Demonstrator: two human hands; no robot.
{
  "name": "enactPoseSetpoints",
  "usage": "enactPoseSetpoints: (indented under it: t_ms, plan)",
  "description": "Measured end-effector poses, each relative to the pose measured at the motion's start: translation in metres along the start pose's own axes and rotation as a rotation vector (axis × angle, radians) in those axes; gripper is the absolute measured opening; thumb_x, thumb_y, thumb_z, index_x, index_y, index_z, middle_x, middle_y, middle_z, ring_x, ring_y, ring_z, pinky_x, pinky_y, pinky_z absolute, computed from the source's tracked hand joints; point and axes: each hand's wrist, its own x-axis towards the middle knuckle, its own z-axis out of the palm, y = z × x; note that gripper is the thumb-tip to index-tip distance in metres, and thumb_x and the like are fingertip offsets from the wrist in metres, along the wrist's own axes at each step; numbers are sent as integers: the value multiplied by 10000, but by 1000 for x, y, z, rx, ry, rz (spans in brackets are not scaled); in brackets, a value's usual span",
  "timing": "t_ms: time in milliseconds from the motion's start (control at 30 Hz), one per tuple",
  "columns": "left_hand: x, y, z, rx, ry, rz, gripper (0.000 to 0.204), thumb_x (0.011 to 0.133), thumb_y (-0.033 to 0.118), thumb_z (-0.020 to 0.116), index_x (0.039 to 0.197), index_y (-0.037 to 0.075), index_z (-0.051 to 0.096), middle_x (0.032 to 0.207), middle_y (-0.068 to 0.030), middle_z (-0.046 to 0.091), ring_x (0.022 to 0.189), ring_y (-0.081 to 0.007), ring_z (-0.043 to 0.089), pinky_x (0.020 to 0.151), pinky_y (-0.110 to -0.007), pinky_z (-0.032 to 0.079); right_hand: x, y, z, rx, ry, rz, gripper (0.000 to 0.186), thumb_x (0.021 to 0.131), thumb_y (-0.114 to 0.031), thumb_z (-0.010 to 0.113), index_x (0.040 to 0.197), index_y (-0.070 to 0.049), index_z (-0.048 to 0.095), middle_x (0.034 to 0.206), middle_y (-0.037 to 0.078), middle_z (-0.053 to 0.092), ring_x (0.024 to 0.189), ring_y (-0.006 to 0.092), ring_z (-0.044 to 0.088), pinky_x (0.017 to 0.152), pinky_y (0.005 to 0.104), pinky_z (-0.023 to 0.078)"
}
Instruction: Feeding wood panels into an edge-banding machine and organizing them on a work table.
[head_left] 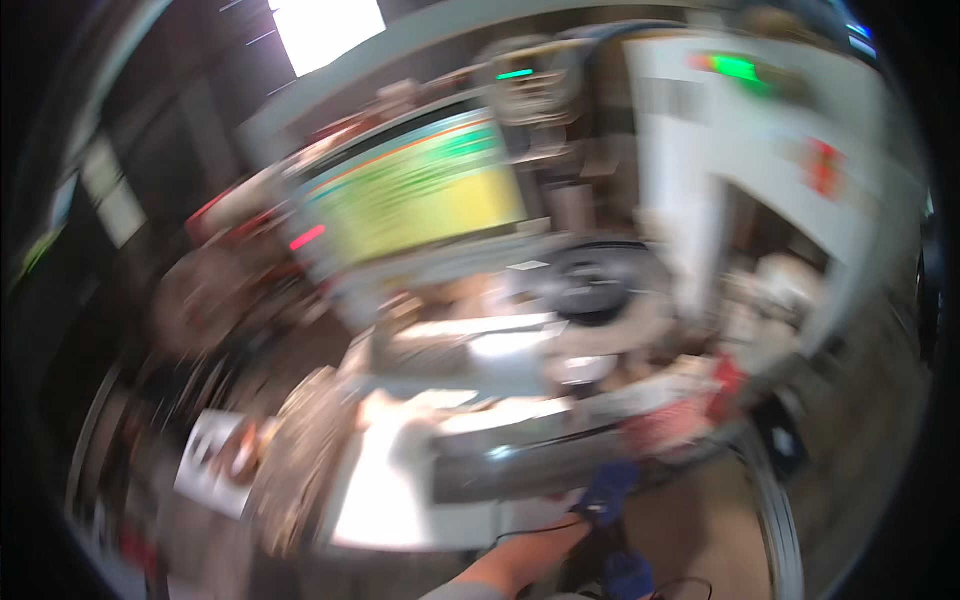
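The dark tube [525, 468] lies across the pale bench [385, 505], just beyond the left hand [572, 530]; its shape is softened by blur. A glossy highlight is shown on its upper face, so a stiff, smooth and possibly slippery body is to be assumed; weight and fragility cannot be judged with confidence. It should be gripped from above near mid-length—or at both ends, should it prove heavy.

The left hand is reached in from the lower edge, close to the tube's near side, with a blue piece [608, 488] and a thin cable at it. The finger opening cannot be told, nor whether anything is held. The right hand cannot be made out.

Beyond the tube, a small pale cup [583, 370] is seen; its contents cannot be identified. Farther back, a round black dish [598, 300] is placed—dark shapes appear within it, too blurred to be named. To the right, a red-and-white bundle [680, 422] is found. At the rear, a lit screen [420, 195] is mounted.
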Motion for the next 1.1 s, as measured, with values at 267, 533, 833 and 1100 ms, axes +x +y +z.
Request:
enactPoseSetpoints:
  t_ms: [267, 533, 833, 1100]
  plan:
    - [-337, -97, 13, -34, 711, -663, 719, 734, 213, 627, 1410, 31, 464, 1425, -229, 488, 1310, -411, 470, 1092, -499, 376, 79, -95, -17, 204, 341, -978, 215, 1002, -237, 529, 1026, -48, 630, 946, 92, 661, 927, 256, 603, 884, 388, 478]
    - [-879, 20, 133, -637, 849, -2026, 492, 846, 424, 528, 1075, 18, 687, 1137, -266, 655, 1091, -394, 633, 948, -456, 499, 134, -265, -42, 580, -257, -717, 145, 910, -133, 466, 789, -99, 538, 789, 84, 558, 796, 318, 552, 771, 415, 443]
    - [-1094, 282, 345, -856, 1955, -2460, 379, 887, 360, 578, 926, 0, 692, 841, -193, 704, 814, -316, 680, 719, -437, 513, 69, -553, -84, 537, -37, -1651, 141, 935, -226, 529, 976, -103, 584, 990, 55, 624, 993, 244, 567, 897, 360, 450]
    - [-1145, 238, 354, -1409, 2917, -1402, 234, 930, 348, 551, 778, 197, 457, 668, -20, 433, 689, -217, 497, 543, -408, 344, 72, -738, -152, 356, 255, -2103, 92, 878, -233, 546, 935, -165, 569, 966, 30, 599, 997, 214, 551, 905, 347, 428]
